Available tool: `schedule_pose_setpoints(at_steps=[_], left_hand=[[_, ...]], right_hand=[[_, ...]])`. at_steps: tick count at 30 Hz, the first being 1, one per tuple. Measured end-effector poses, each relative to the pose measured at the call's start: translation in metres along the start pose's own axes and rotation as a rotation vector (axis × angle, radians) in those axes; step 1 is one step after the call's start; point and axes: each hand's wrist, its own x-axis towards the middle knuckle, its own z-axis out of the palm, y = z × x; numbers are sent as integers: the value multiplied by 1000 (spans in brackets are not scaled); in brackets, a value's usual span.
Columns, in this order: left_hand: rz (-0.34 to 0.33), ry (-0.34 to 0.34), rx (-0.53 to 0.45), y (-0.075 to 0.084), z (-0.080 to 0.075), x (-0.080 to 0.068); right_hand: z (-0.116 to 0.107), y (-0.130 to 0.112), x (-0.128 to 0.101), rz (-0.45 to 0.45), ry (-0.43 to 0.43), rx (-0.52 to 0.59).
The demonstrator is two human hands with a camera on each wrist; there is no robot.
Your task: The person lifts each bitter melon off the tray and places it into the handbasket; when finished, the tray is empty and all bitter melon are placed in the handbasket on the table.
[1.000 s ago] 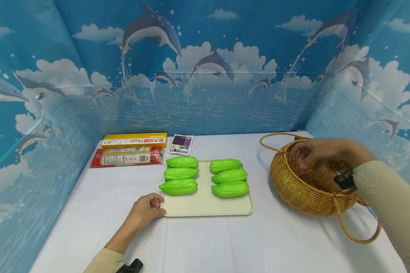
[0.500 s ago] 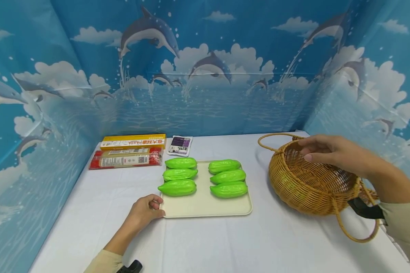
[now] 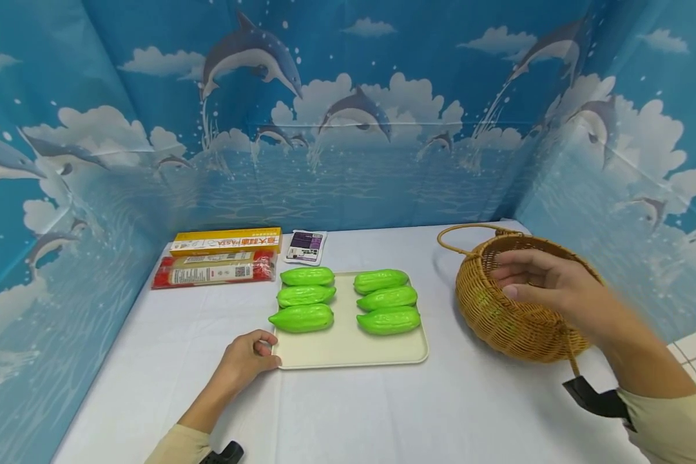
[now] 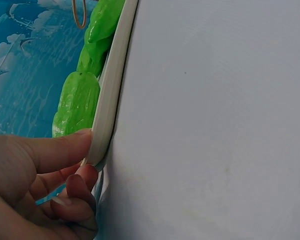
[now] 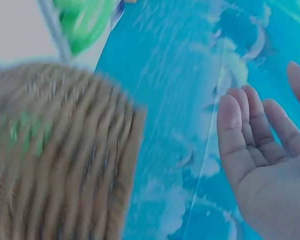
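Note:
My left hand (image 3: 245,356) holds the left edge of a cream tray (image 3: 348,354) near its front corner. In the left wrist view the thumb lies against the tray's rim, with the other fingers curled beside the corner. On the tray, glossy green bitter melons lie in two stacks, three at the left (image 3: 303,318) and three at the right (image 3: 388,320). My right hand (image 3: 548,283) holds nothing and overlaps the opening of a wicker basket (image 3: 499,322), its fingers loosely bent. In the right wrist view this hand stands apart from the basket's side, and green shows through the weave.
Behind the tray at the left lie a yellow pasta box (image 3: 226,241), a red-ended clear pack of noodles (image 3: 214,269) and a purple-and-white pouch (image 3: 305,247). Dolphin-print cloth (image 3: 348,174) walls the white table (image 3: 348,419) at the back and sides.
My right hand has come up out of the basket, swung right and then lower and nearer over its front rim. The left hand and the melons have stayed put.

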Motion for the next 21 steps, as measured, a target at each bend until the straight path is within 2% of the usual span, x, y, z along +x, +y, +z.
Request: schedule_pose_setpoints(at_steps=[3, 7, 14, 21], left_hand=[[2, -1, -6, 0, 0, 0], [6, -3, -15, -1, 1, 0], [6, -6, -25, 0, 1, -1], [8, -4, -26, 0, 1, -2]], right_hand=[[21, -5, -1, -34, 2, 80], [51, -4, 3, -33, 10, 127], [96, 17, 21, 54, 13, 224], [121, 38, 36, 131, 53, 260]])
